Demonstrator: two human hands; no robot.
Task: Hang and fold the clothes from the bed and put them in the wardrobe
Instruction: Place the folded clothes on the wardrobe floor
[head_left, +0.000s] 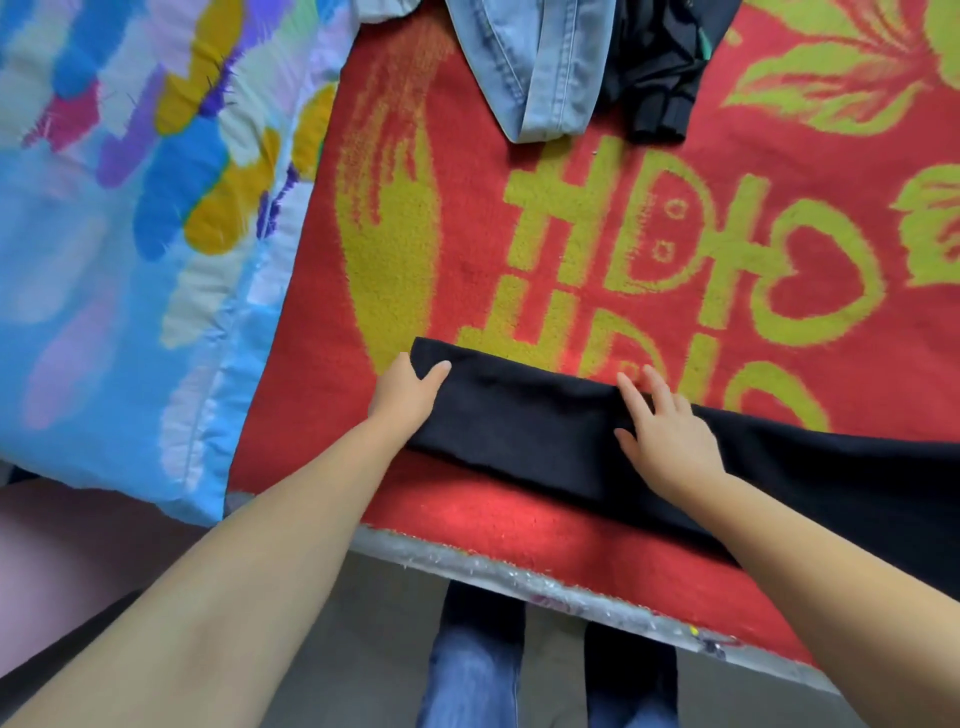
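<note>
Black cloth (545, 426) lies on my red blanket (467, 156); left hand (402, 397) pinches its end, right hand (662, 434) presses flat, fingers straight. Blanket's yellow characters unreadable.

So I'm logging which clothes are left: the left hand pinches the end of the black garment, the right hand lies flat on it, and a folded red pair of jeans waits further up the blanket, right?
Not quite: the head view shows the jeans are light blue denim, not red. The rest holds: the left hand pinches the black garment at its end, the right hand lies flat on it.

Black garment (545, 431): matt, smooth cloth. Red blanket (519, 291): fuzzy, rough pile. Jeans (540, 67): faded denim, visible stitching.
</note>
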